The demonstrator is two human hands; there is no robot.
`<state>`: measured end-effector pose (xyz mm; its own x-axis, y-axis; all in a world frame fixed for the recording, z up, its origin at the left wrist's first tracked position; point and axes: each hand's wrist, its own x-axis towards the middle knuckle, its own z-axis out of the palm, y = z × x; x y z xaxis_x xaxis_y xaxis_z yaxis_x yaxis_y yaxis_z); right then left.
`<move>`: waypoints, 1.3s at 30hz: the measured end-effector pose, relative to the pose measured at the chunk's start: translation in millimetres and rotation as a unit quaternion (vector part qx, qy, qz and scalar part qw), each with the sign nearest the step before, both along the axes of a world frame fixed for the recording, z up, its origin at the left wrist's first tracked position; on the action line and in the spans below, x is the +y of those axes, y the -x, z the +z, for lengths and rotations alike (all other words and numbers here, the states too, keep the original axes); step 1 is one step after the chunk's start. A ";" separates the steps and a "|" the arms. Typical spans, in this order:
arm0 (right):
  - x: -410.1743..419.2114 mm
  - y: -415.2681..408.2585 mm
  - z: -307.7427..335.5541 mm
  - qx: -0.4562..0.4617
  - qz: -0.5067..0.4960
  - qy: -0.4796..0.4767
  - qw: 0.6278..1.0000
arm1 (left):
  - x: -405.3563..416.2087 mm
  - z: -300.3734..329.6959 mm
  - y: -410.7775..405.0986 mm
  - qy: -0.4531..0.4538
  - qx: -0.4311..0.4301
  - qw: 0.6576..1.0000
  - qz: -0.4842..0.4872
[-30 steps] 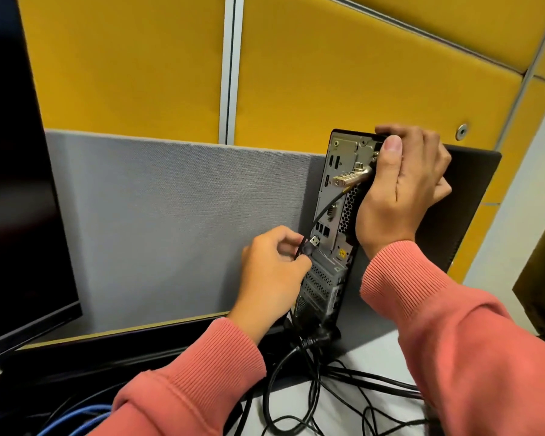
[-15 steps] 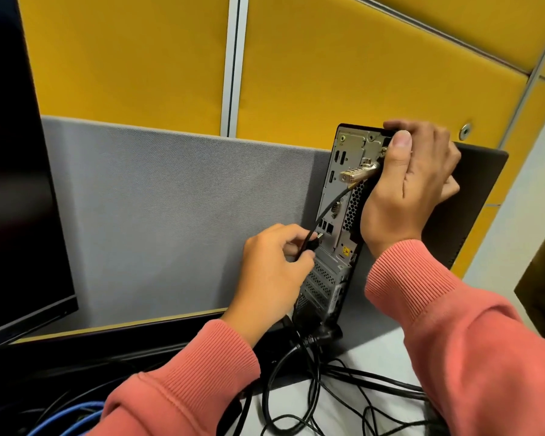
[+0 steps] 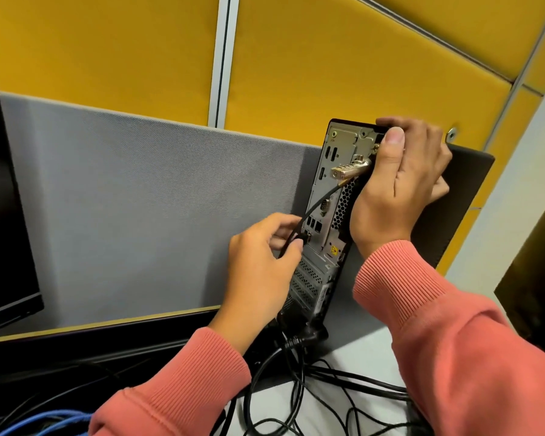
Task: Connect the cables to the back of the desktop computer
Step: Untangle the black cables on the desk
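Left hand (image 3: 261, 262) pinches the USB plug (image 3: 304, 238), tip pointing right at the ports (image 3: 313, 226) just beside, mid-frame; right hand (image 3: 400, 184) grips the computer (image 3: 324, 278) top.

Monitor (image 3: 4, 215): dark screen, well left of the hands.
Grey partition (image 3: 155, 199): behind the hands.
Yellow panels (image 3: 328, 73): above the hands.
Blue cables (image 3: 44, 420): below, left.
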<state>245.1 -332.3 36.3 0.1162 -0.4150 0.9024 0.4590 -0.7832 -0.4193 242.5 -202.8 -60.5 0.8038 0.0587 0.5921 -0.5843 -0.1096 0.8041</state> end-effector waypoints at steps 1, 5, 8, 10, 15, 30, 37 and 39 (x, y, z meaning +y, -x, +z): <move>0.0 -0.1 0.0 0.000 0.000 0.000 1.000 | -1.0 -1.1 -0.5 0.022 0.004 1.000 -0.003; -1.0 -0.9 -0.3 0.001 0.003 -0.003 1.000 | -2.5 -8.6 -0.3 0.090 0.021 0.995 -0.029; -0.9 -0.3 0.4 0.003 0.001 0.000 1.000 | -1.2 -15.9 -1.8 0.105 0.034 0.992 -0.053; -0.4 -0.3 0.4 0.003 0.002 0.001 1.000 | -0.4 -18.1 -5.1 0.110 0.045 0.992 -0.052; -0.5 -0.1 0.0 0.001 0.004 -0.002 1.000 | -0.7 -15.2 -4.8 0.082 0.045 0.996 -0.007; 1.6 -1.2 0.7 0.001 -0.001 -0.007 1.000 | -0.3 -5.1 -0.5 -0.003 0.013 0.999 0.047; 2.9 -2.0 0.4 0.003 -0.006 -0.012 1.000 | -0.6 -2.5 0.8 -0.014 0.004 0.999 0.050; 3.2 -2.0 0.5 0.005 -0.008 -0.013 1.000 | -0.5 -1.1 0.7 -0.022 0.004 0.998 0.053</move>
<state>247.1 -329.0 36.7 0.1178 -0.4400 0.8902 0.4427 -0.7792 -0.4437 241.9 -203.3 -61.5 0.7993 0.1185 0.5891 -0.5606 -0.2059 0.8021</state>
